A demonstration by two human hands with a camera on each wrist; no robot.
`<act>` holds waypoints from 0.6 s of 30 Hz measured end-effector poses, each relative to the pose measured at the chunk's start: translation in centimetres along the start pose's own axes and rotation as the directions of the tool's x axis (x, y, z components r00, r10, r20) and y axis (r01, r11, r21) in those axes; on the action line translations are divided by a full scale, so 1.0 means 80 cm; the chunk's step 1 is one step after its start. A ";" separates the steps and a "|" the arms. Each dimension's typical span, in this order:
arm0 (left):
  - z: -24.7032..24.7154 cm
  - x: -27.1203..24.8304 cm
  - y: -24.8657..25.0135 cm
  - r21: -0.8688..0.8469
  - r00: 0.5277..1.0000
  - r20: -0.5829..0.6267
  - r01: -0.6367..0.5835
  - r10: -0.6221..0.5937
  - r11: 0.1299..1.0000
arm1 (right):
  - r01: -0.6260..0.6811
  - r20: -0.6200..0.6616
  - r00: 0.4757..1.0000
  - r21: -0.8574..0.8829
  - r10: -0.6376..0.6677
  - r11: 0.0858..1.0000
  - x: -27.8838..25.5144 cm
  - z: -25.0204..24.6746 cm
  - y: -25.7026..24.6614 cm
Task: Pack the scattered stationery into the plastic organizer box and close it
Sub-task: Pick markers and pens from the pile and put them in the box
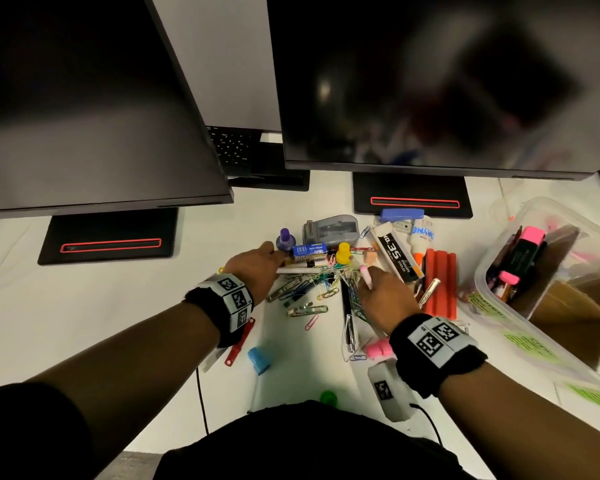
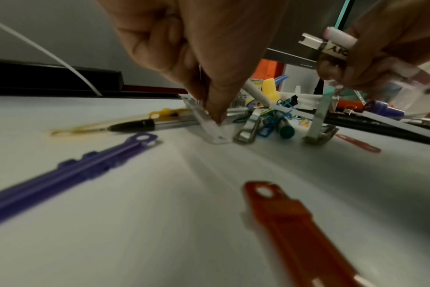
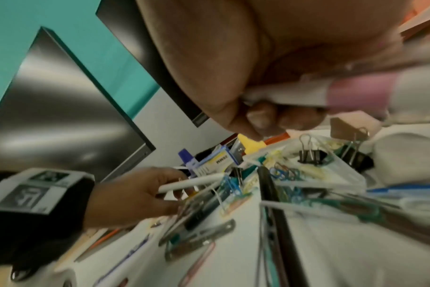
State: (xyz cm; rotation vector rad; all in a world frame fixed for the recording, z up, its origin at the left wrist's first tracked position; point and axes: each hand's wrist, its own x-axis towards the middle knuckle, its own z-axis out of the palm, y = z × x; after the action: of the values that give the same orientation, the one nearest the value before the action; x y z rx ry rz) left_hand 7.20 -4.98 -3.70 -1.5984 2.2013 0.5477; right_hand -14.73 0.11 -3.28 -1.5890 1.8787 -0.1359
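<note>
The clear plastic organizer box point(image 1: 499, 317) stands open at the right with a pink highlighter point(image 1: 527, 251) and other pieces inside. A heap of stationery lies on the white desk point(image 1: 84, 306): paper clips point(image 1: 300, 291), a black pen point(image 1: 347, 311), a staples box point(image 1: 397, 258) and a glue bottle point(image 1: 420, 242). My left hand point(image 1: 274, 263) reaches into the heap's left side and holds a white pen point(image 1: 303, 270) point(image 3: 192, 182). My right hand point(image 1: 369, 284) hovers over the heap's middle, gripping a pink-and-white pen point(image 1: 365, 276) point(image 3: 356, 93) point(image 2: 340, 38).
Two dark monitors point(image 1: 430, 81) on black stands point(image 1: 108, 244) close the desk's far side. A grey tape dispenser point(image 1: 331, 230), red-orange strips point(image 1: 440, 284), a blue cap point(image 1: 258, 358) and a red fastener point(image 2: 295, 223) lie around. A purple fastener point(image 2: 62, 174) lies left of my left hand.
</note>
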 end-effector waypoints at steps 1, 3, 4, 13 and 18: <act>0.001 0.001 0.000 -0.009 1.000 0.003 0.007 -0.007 1.000 | 0.006 0.037 0.999 -0.044 -0.004 0.999 0.001 0.006 -0.001; 0.002 0.003 0.000 -0.022 1.000 0.007 0.012 -0.012 1.000 | -0.013 0.095 0.995 -0.092 0.022 0.996 0.002 0.015 -0.005; 0.002 0.003 0.001 -0.027 1.000 0.008 0.015 -0.015 1.000 | -0.027 0.110 0.993 -0.101 0.038 0.995 0.001 0.017 -0.007; 0.011 -0.002 0.005 -0.034 1.000 -0.003 -0.022 0.022 0.999 | -0.060 0.120 0.989 -0.184 0.083 0.981 0.001 0.011 -0.017; 0.009 -0.001 0.006 -0.035 0.995 -0.021 -0.096 0.095 0.995 | -0.089 0.053 0.994 -0.031 0.091 0.996 0.000 -0.014 -0.017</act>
State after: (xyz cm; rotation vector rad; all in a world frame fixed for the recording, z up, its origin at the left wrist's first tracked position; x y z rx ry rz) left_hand 6.78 -4.40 -4.27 -1.5282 2.3042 0.6042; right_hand -14.15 -0.64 -1.78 -1.5087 1.9143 -0.0271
